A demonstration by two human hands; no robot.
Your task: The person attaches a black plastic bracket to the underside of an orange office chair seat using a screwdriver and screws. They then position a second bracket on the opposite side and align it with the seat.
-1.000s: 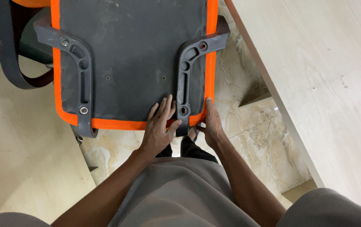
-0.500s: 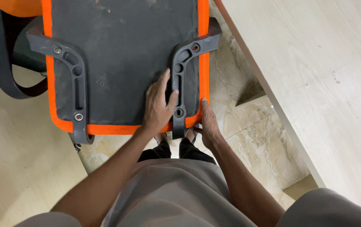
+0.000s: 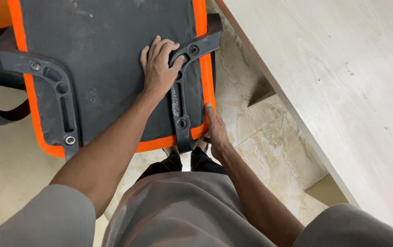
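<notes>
- Marbled tile floor (image 3: 269,137) below; pale wooden table (image 3: 343,82) fills the frame's right.
- Upturned chair seat (image 3: 109,68), orange-edged, occupies upper left and centre.
- Left hand (image 3: 159,68) lies flat, open, against the right bracket (image 3: 180,98).
- Right hand (image 3: 215,130) pinches the seat's lower right edge.

I'm seeing even, soft indoor light, sharp focus throughout; faint shadow lies under the left hand (image 3: 159,68), no glare, no blur.
</notes>
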